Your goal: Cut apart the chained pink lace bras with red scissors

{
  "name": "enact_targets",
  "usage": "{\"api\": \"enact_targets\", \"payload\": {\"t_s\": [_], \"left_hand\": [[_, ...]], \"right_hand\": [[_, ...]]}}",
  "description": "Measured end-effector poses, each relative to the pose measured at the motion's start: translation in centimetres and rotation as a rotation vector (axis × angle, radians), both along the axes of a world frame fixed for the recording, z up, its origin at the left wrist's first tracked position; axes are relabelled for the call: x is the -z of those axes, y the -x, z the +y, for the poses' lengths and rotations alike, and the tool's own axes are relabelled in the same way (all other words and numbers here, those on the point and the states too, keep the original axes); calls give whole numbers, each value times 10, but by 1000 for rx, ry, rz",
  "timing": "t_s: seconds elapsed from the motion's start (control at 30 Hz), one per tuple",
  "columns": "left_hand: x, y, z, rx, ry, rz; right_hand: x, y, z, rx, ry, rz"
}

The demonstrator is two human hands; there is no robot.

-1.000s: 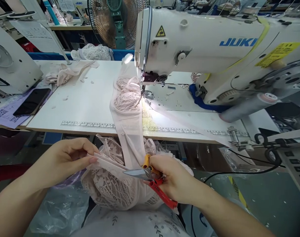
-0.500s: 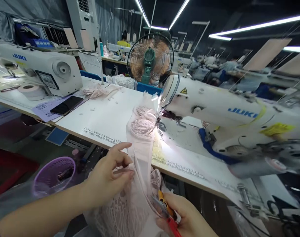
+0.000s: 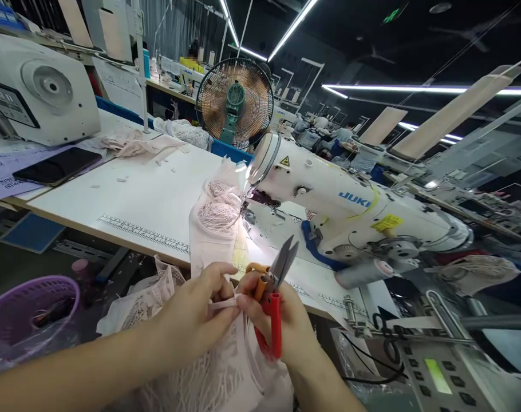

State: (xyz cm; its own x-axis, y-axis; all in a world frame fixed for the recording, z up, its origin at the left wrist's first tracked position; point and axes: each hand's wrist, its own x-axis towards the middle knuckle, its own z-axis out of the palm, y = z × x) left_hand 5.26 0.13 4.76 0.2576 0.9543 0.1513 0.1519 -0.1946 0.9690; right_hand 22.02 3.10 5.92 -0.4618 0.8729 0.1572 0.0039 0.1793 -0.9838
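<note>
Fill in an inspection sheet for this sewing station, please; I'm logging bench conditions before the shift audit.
Surface: white table with a printed ruler along its front edge, lit by the machine's lamp.
Job's things: pink lace garment lies under the sewing machine needle and hangs off the edge into the lap; a narrow strap is pinched between both hands.
Clutter: black phone on papers, loose pink fabric pieces, small scraps.
Hands: left hand grips the strap; right hand holds red-handled snips, blades open, pointing up.
Cables: black cables hang below the table at right.
Surroundings: fan, purple basket, a second machine, control panel.
</note>
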Motion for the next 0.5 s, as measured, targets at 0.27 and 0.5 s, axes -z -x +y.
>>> {"api": "enact_targets", "payload": {"t_s": [0.27, 0.5], "left_hand": [[-4, -6, 1, 102, 456, -258], [-4, 5, 13, 37, 575, -253]], "right_hand": [[10, -2, 6, -55, 20, 61], [10, -33, 6, -343, -47, -376]]}}
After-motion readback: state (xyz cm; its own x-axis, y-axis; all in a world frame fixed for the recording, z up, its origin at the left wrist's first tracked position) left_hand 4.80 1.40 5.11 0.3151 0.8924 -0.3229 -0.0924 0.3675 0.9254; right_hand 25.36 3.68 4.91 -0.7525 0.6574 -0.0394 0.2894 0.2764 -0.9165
